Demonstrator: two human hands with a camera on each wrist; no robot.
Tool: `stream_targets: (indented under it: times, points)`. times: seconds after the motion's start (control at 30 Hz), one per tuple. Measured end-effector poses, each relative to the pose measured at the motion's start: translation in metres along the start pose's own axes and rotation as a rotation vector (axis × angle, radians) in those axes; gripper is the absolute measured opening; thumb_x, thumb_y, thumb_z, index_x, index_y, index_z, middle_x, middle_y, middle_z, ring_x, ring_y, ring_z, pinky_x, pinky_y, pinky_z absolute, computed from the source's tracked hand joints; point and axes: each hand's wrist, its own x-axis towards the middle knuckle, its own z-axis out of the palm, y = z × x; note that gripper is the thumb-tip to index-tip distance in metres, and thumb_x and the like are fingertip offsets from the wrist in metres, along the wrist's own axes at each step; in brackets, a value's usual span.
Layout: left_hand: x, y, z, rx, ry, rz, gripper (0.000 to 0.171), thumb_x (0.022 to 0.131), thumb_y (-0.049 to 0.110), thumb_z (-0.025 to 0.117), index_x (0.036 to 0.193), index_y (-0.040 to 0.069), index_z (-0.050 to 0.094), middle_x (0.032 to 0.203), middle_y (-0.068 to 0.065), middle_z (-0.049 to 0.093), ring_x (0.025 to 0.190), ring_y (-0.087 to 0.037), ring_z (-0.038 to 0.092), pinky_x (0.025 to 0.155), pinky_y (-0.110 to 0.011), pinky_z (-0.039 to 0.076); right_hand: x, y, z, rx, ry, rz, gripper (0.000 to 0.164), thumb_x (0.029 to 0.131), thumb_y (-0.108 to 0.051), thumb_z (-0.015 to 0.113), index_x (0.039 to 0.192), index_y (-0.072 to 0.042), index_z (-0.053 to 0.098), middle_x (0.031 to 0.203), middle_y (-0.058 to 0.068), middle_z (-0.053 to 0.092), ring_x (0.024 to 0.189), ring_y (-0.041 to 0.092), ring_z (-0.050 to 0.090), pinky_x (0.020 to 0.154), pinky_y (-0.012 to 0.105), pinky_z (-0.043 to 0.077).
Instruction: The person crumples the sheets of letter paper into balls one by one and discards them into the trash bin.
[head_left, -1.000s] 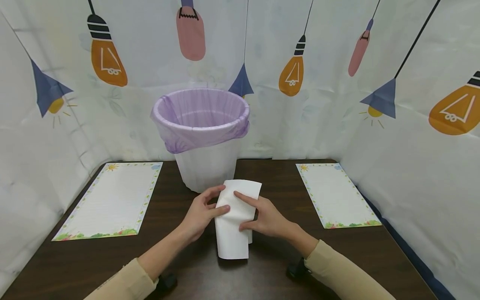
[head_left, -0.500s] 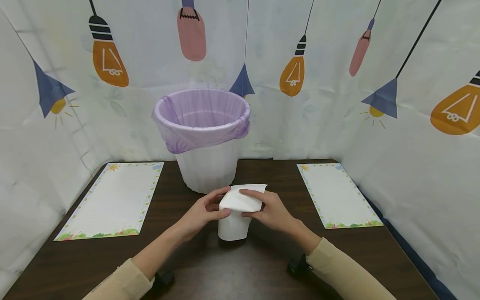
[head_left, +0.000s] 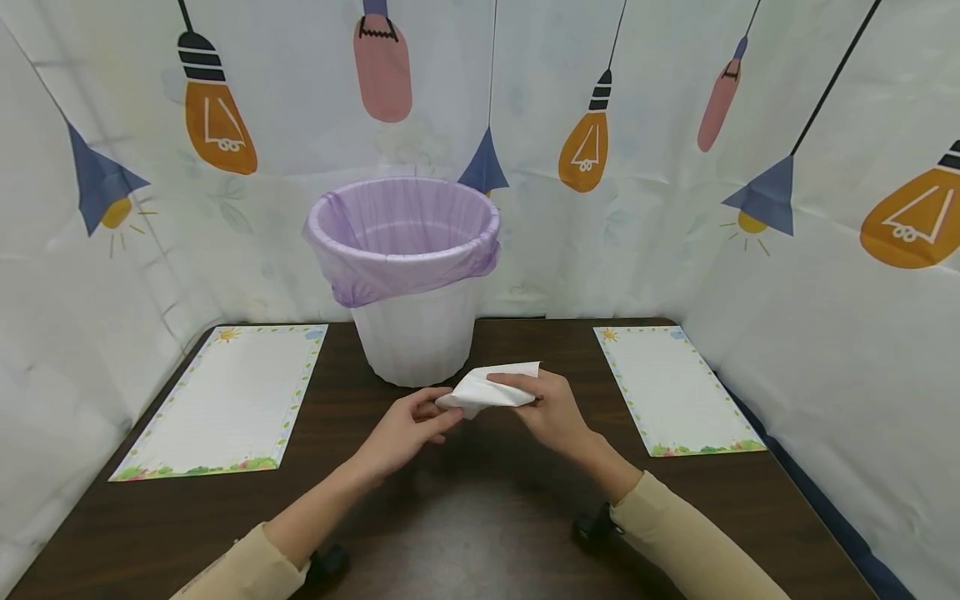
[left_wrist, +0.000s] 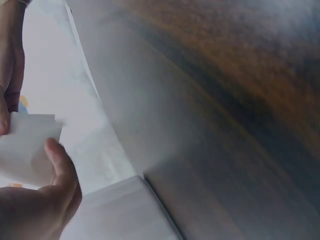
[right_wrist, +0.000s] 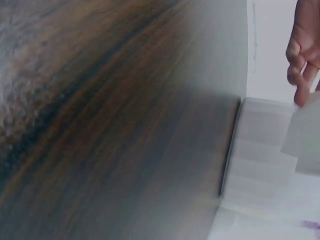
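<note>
Between the two hands, above the table's middle, is a folded white paper sheet (head_left: 491,387), soft-looking and lying nearly flat; whether it is tissue or plain paper I cannot tell. My left hand (head_left: 405,429) pinches its left end between thumb and fingers. My right hand (head_left: 553,412) grips the other end, its forefinger across the top and the thumb mostly hidden. In the left wrist view, the white sheet (left_wrist: 27,147) spans the two hands at the left edge. The right wrist view catches only part of the sheet (right_wrist: 306,132) at its right border.
A white bin (head_left: 408,333) with a purple liner stands just behind the hands on the dark wooden table (head_left: 480,542). Bordered sheets lie on the table at left (head_left: 225,400) and right (head_left: 667,387). A lamp-patterned curtain (head_left: 645,233) encloses the back and sides.
The white sheet hung upright and long, then its lower part folded up; now it is a short, flatter bundle. My right hand has moved slightly right and up, turning its wrist.
</note>
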Motion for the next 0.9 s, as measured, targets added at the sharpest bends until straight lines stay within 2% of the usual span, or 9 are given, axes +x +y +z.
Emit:
stream_targets:
  times: [0.07,0.17,0.33,0.4,0.47,0.67,0.9]
  points:
    - [0.0,0.001,0.001,-0.061,-0.007,0.019,0.062,0.099,0.023,0.072,0.147,-0.006,0.047,0.125,-0.023,0.066,0.11,-0.037,0.067,0.092,-0.041,0.056,0.0,0.0,0.0,-0.004,0.011,-0.008,0.039,0.078,0.017,0.077,0.11,-0.005,0.079,0.106,0.011,0.076,0.085,0.023,0.069,0.069,0.036,0.056]
    - [0.001,0.002,0.003,-0.182,-0.023,0.029,0.065,0.099,0.015,0.072,0.151,-0.008,0.04,0.134,-0.025,0.06,0.12,-0.04,0.061,0.099,-0.04,0.052,-0.001,0.0,0.001,-0.007,0.021,-0.029,0.044,0.075,0.021,0.072,0.109,-0.006,0.08,0.103,0.012,0.076,0.083,0.024,0.067,0.068,0.035,0.055]
    - [0.004,0.004,0.008,-0.374,-0.017,0.081,0.08,0.095,0.005,0.073,0.158,-0.004,0.025,0.141,-0.027,0.052,0.122,-0.028,0.06,0.099,-0.03,0.05,-0.001,0.0,0.005,-0.012,0.053,-0.061,0.046,0.076,0.022,0.069,0.108,-0.008,0.08,0.103,0.014,0.073,0.083,0.027,0.065,0.068,0.039,0.056]
    - [0.005,0.005,0.01,-0.424,-0.008,0.107,0.087,0.094,0.002,0.074,0.161,-0.001,0.019,0.143,-0.029,0.049,0.122,-0.023,0.06,0.098,-0.028,0.05,-0.001,0.0,0.006,0.004,0.059,-0.049,0.043,0.077,0.021,0.071,0.108,-0.008,0.08,0.106,0.015,0.071,0.088,0.028,0.065,0.072,0.039,0.056]
    - [0.006,0.006,0.011,-0.466,-0.001,0.129,0.091,0.093,-0.001,0.074,0.162,-0.001,0.016,0.147,-0.03,0.044,0.125,-0.024,0.058,0.098,-0.028,0.05,0.0,0.0,0.007,0.031,0.051,-0.031,0.04,0.08,0.019,0.073,0.109,-0.007,0.08,0.111,0.015,0.068,0.093,0.029,0.063,0.077,0.039,0.055]
    - [0.01,0.01,0.01,-0.504,0.024,0.17,0.089,0.09,-0.009,0.07,0.161,-0.002,0.016,0.156,-0.027,0.034,0.13,-0.024,0.053,0.098,-0.028,0.05,0.003,0.001,0.007,0.108,0.002,-0.002,0.03,0.082,0.01,0.08,0.109,-0.004,0.079,0.123,0.018,0.06,0.109,0.033,0.057,0.092,0.041,0.05]
    - [0.012,0.015,0.009,-0.454,0.045,0.228,0.084,0.086,-0.011,0.072,0.157,-0.007,0.027,0.152,-0.029,0.04,0.123,-0.02,0.058,0.094,-0.027,0.053,0.007,-0.005,0.005,0.215,-0.075,0.033,0.03,0.079,0.018,0.078,0.106,0.003,0.077,0.128,0.023,0.057,0.117,0.035,0.056,0.098,0.036,0.049]
